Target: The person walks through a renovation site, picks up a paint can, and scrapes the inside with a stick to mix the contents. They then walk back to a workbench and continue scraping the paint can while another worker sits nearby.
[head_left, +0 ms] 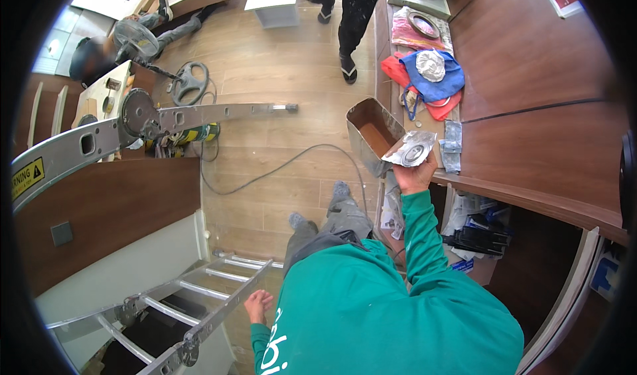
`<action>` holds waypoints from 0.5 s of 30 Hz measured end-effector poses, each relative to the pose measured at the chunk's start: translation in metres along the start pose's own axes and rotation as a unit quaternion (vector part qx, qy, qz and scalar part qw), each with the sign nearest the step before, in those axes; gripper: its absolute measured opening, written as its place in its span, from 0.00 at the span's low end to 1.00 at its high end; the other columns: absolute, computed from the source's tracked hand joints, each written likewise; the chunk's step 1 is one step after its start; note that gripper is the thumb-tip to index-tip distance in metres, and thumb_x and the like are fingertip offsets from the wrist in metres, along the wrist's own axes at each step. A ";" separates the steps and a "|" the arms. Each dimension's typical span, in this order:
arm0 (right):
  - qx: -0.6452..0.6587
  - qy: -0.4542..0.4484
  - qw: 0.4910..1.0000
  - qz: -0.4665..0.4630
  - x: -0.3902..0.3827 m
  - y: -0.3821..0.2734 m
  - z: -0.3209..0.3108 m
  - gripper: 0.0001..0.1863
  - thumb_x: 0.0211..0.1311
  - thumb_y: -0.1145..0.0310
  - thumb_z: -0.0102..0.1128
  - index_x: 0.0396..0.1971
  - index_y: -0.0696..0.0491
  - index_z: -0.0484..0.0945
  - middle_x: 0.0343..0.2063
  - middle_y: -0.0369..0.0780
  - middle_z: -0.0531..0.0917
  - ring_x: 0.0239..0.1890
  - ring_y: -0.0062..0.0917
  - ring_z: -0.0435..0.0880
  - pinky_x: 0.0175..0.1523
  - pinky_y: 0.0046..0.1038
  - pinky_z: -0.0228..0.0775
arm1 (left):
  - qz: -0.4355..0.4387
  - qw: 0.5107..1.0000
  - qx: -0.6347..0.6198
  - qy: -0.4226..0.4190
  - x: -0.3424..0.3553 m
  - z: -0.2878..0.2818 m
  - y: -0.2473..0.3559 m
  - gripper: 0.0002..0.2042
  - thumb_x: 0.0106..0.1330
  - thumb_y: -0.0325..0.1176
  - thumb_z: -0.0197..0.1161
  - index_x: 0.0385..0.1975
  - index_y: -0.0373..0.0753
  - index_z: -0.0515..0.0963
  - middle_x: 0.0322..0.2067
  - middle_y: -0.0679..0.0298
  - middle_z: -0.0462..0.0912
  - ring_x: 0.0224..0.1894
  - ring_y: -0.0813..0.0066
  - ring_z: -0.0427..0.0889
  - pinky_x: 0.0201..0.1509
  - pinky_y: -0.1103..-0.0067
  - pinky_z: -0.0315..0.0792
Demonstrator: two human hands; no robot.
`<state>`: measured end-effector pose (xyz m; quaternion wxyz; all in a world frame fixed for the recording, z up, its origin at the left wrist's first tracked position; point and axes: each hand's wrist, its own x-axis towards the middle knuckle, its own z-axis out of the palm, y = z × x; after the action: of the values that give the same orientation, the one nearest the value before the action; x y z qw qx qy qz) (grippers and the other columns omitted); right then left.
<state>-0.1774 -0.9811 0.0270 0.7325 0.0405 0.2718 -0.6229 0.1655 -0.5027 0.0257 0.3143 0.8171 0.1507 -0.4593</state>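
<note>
My right hand (414, 174), in a green sleeve, is closed on a rectangular metal tin (360, 136) at its near corner, by a bent-back silver lid (415, 148) with a round fitting. The tin is tilted, with its top open and a brown inside showing. My left hand (258, 302) is low at my side, beside the aluminium ladder (212, 290), with its fingers loosely curled, apart and holding nothing. The tin is next to a wooden counter (507, 196) bearing blue cloth (446, 74), red cloth (391, 73) and crumpled foil (428, 66).
Another ladder section (222, 111) juts in from the left. A cable (269, 169) crosses the wooden floor. A person in dark trousers (348, 30) stands ahead, another person's legs (179, 30) are at upper left, near a standing fan (133, 41). A white box (272, 6) sits beyond.
</note>
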 end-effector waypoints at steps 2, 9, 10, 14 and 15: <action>0.006 0.016 1.000 -0.003 -0.001 0.000 0.002 0.18 0.63 0.58 0.50 0.47 0.52 0.78 0.42 0.38 0.83 0.47 0.31 0.80 0.56 0.38 0.69 | 0.000 1.000 0.008 -0.006 0.000 -0.002 -0.006 0.15 0.63 0.34 0.64 0.45 0.31 0.76 0.36 0.55 0.84 0.37 0.65 0.85 0.37 0.74 0.78; 0.011 0.002 1.000 0.014 -0.004 -0.002 0.001 0.18 0.63 0.58 0.52 0.46 0.52 0.79 0.42 0.38 0.83 0.46 0.30 0.81 0.55 0.38 0.69 | 0.003 0.998 0.055 -0.006 -0.006 0.007 -0.015 0.15 0.63 0.36 0.63 0.46 0.34 0.76 0.37 0.57 0.84 0.37 0.68 0.85 0.37 0.75 0.76; 0.011 -0.002 1.000 0.017 -0.005 -0.001 0.002 0.17 0.62 0.58 0.52 0.45 0.52 0.79 0.41 0.38 0.83 0.46 0.30 0.81 0.55 0.38 0.69 | 0.000 0.998 0.064 -0.002 -0.008 0.009 -0.013 0.15 0.63 0.36 0.63 0.46 0.34 0.77 0.37 0.57 0.84 0.36 0.69 0.85 0.36 0.76 0.76; 0.000 0.033 0.999 0.000 -0.009 0.002 0.009 0.17 0.62 0.57 0.52 0.43 0.51 0.79 0.39 0.38 0.84 0.43 0.30 0.81 0.51 0.37 0.72 | 0.007 0.998 0.061 -0.014 -0.006 0.009 -0.014 0.15 0.63 0.36 0.63 0.46 0.34 0.77 0.37 0.57 0.84 0.36 0.68 0.85 0.36 0.75 0.76; -0.004 0.029 1.000 0.002 -0.010 0.002 0.006 0.17 0.61 0.56 0.53 0.43 0.50 0.79 0.39 0.38 0.84 0.42 0.30 0.81 0.50 0.37 0.72 | 0.007 0.998 0.055 -0.017 0.000 0.008 -0.017 0.15 0.63 0.36 0.63 0.46 0.34 0.76 0.37 0.57 0.84 0.36 0.68 0.85 0.37 0.75 0.76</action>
<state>-0.1743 -0.9743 0.0359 0.7257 0.0559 0.2952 -0.6190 0.1515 -0.4949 0.0163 0.2750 0.8260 0.1139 -0.4786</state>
